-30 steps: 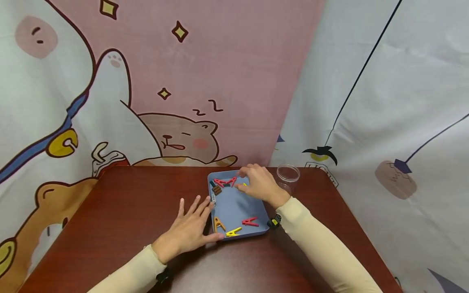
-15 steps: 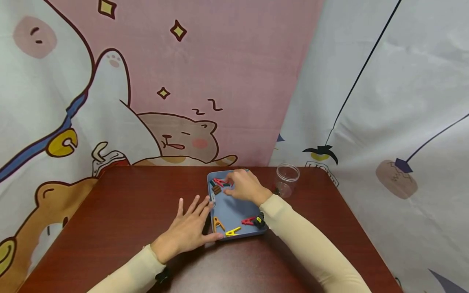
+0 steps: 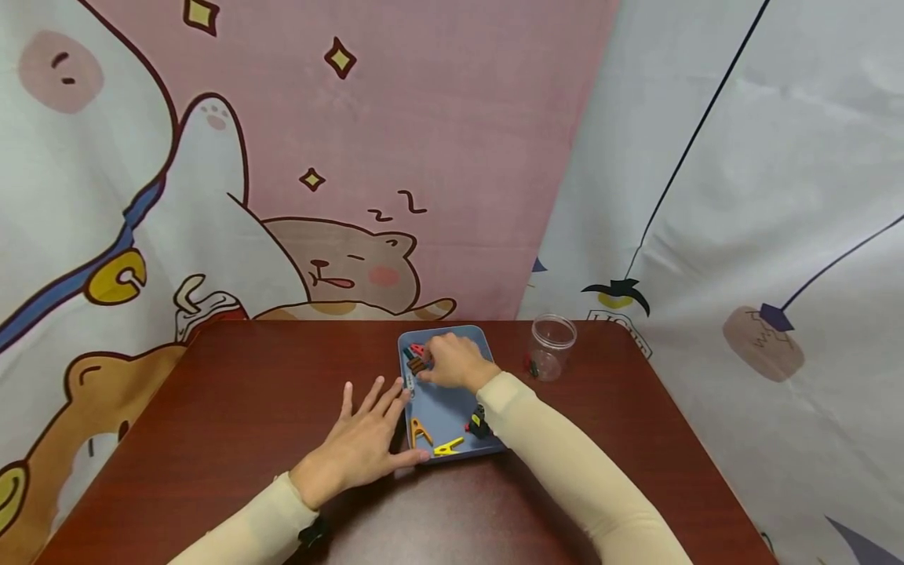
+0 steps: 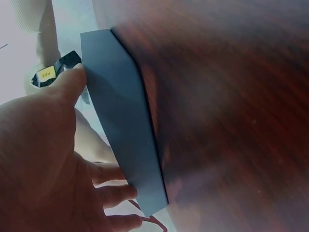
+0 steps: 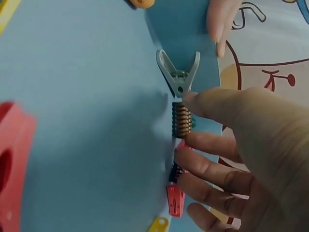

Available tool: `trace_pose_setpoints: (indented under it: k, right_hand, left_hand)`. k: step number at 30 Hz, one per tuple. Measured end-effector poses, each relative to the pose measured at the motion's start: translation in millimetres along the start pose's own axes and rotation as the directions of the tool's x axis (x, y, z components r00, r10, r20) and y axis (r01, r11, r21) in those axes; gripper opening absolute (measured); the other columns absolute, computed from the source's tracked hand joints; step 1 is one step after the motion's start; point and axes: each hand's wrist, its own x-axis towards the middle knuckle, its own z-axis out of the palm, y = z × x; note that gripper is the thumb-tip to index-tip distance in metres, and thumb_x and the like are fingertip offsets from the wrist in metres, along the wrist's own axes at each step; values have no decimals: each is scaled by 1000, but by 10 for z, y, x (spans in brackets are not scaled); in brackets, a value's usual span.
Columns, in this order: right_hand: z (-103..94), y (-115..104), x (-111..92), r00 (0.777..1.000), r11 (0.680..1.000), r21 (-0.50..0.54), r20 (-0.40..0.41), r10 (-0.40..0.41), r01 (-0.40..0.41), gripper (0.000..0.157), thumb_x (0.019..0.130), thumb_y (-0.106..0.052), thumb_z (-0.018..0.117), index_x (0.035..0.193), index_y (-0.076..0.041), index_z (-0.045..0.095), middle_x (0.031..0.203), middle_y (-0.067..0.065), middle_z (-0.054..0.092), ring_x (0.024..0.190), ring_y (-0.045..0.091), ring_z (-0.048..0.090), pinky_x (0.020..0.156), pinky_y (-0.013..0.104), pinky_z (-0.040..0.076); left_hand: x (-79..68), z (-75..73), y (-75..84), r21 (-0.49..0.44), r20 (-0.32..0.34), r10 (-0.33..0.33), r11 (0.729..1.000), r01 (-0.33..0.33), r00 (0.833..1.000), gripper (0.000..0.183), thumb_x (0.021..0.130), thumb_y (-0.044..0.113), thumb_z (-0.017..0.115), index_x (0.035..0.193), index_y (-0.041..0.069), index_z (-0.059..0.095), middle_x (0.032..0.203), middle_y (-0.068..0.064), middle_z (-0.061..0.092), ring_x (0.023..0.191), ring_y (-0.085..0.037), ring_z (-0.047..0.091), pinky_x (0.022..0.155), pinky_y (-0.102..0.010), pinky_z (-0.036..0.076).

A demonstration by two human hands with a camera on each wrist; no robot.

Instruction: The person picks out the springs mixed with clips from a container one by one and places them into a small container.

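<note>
While the blue tray (image 3: pixel 445 404) is touched along its left side by the spread left hand (image 3: pixel 353 449), the brown ribbed piece (image 5: pixel 182 120) is seen lying inside, its long axis set along that wall, one end pointed at the gray clothespin (image 5: pixel 179 76), the other at the red clothespin (image 5: pixel 175 200). It is flanked endwise by the right hand's (image 3: pixel 455 361) separated thumb and forefinger; whether it is pinched cannot be told.

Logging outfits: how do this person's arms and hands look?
Sleeves are long and cream. A black device with a yellow label sits by the right cuff, a dark one by the left. Left hand and right hand wear no gloves.
</note>
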Motion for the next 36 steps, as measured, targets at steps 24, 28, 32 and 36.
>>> trace_pose_setpoints:
  k: [24, 28, 32, 36]
  right_hand:
    - [51, -94, 156, 996, 995, 58, 34, 83, -85, 34, 99, -39, 97, 116, -10, 88, 111, 5, 87, 86, 17, 77, 76, 35, 65]
    - [32, -80, 137, 998, 996, 77, 48, 47, -51, 36, 99, -30, 97, 127, -9, 88, 121, 7, 88, 98, 20, 82, 87, 39, 69]
    - [13, -53, 115, 998, 996, 89, 53, 14, -19, 31, 97, -23, 98, 122, -9, 88, 108, 5, 86, 89, 16, 78, 83, 36, 68]
    - [-4, -26, 88, 999, 995, 94, 47, -18, 14, 24, 95, -20, 100, 112, -8, 88, 100, 3, 84, 84, 13, 74, 79, 34, 66]
  left_hand:
    - [4, 10, -12, -11, -19, -3, 1000, 2, 1000, 111, 102, 85, 69, 181, 12, 43, 194, -11, 31, 182, -47, 24, 138, -90, 9]
    - [0, 8, -14, -16, -15, 0, 1000, 0, 1000, 111, 102, 85, 69, 182, 12, 43, 194, -12, 31, 182, -47, 24, 138, -90, 9]
    - [1, 14, -14, -19, -17, 1, 1000, -1, 1000, 111, 102, 85, 70, 182, 12, 43, 194, -12, 31, 182, -48, 24, 138, -90, 9]
    - [0, 16, -13, -17, -20, -1, 1000, 1, 1000, 111, 102, 85, 70, 181, 12, 43, 194, -12, 32, 182, -47, 25, 138, -90, 9]
